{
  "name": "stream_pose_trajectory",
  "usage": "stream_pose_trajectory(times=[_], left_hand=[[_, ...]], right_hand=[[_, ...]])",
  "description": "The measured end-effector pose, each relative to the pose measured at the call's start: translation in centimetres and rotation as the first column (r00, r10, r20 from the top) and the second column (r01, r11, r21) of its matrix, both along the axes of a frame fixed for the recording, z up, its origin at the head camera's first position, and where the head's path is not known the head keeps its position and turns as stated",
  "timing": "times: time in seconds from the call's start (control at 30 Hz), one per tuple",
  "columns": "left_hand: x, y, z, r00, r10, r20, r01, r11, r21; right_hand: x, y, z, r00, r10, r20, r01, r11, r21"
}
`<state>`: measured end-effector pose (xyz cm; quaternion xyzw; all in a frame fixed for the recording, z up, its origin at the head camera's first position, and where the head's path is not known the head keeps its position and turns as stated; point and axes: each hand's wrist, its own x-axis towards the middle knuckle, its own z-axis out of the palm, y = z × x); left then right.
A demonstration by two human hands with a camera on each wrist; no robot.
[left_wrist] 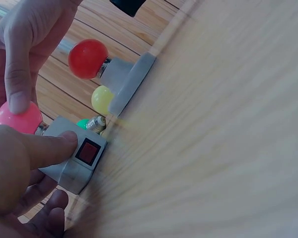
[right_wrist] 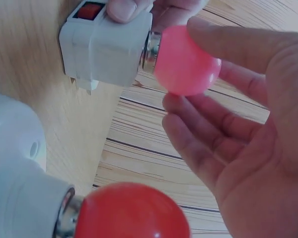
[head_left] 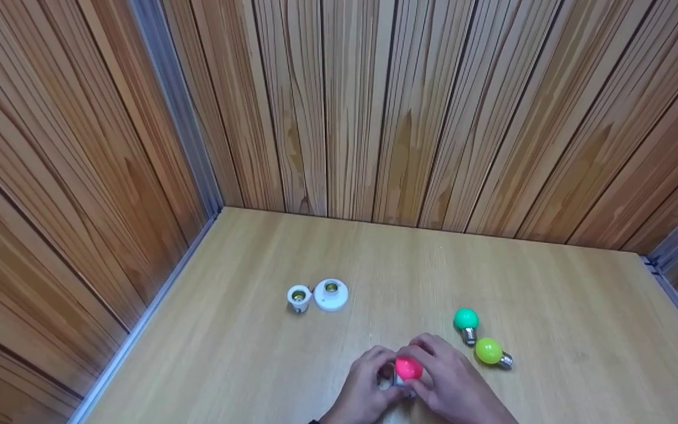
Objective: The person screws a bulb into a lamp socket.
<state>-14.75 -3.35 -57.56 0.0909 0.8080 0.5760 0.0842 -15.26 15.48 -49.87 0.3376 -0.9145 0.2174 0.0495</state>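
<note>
My left hand (head_left: 365,386) grips a white plug-in lamp socket (left_wrist: 64,171) with a red switch (left_wrist: 88,151), its thumb on the face beside the switch. My right hand (head_left: 454,377) pinches a pink round bulb (right_wrist: 184,62) between thumb and fingers. The bulb's metal screw base (right_wrist: 151,52) is at the socket's mouth, partly showing outside it. Near the hands, a red bulb (right_wrist: 134,210) sits in a white round-based lamp holder (left_wrist: 120,74), seen only in the wrist views.
A green bulb (head_left: 466,318) and a yellow bulb (head_left: 489,351) lie to the right of the hands. Farther back at the left stand a small white socket (head_left: 299,297) and a round-based lamp holder (head_left: 331,297). Wood-panelled walls (head_left: 351,118) bound the table (head_left: 245,353).
</note>
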Motion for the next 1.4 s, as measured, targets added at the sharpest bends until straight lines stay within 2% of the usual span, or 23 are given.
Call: stream_pose_trajectory(times=[0.17,0.27,0.43,0.5,0.73,0.97,1.13,1.2,1.4], left_hand=[[-0.1,0.0,0.0,1.000,-0.002,-0.002,0.002,1.000,0.000],[-0.1,0.0,-0.1,1.000,0.000,-0.028,0.000,1.000,0.002],[0.0,0.0,-0.3,0.995,-0.005,-0.102,0.005,1.000,0.002],[0.0,0.0,-0.3,0.994,-0.007,-0.108,0.008,1.000,0.010],[-0.1,0.1,-0.1,1.000,0.006,-0.017,-0.005,0.999,0.034],[-0.1,0.1,-0.3,0.999,-0.001,-0.044,0.003,1.000,0.029],[-0.1,0.1,-0.2,1.000,0.003,0.015,-0.004,0.999,0.041],[0.0,0.1,-0.2,1.000,0.005,0.013,-0.005,0.999,0.040],[0.1,0.0,-0.5,0.996,-0.005,-0.087,0.007,1.000,0.027]], right_hand=[[0.1,-0.5,0.2,0.997,-0.075,0.034,0.073,0.996,0.058],[0.1,-0.5,0.2,0.997,-0.081,0.013,0.081,0.995,0.062],[0.0,0.1,0.1,0.995,-0.039,-0.087,0.039,0.999,-0.009],[-0.1,0.6,0.1,0.994,-0.007,-0.111,0.003,0.999,-0.033],[-0.4,1.9,0.1,0.996,0.089,-0.009,-0.090,0.995,-0.040],[-0.8,1.7,-0.4,0.989,0.144,0.019,-0.143,0.987,-0.076],[-0.7,1.7,-0.5,0.990,0.143,0.005,-0.142,0.986,-0.083],[-0.6,1.6,-0.4,0.992,0.128,0.007,-0.127,0.989,-0.071],[-0.5,1.3,-0.5,0.994,0.103,-0.021,-0.104,0.993,-0.050]])
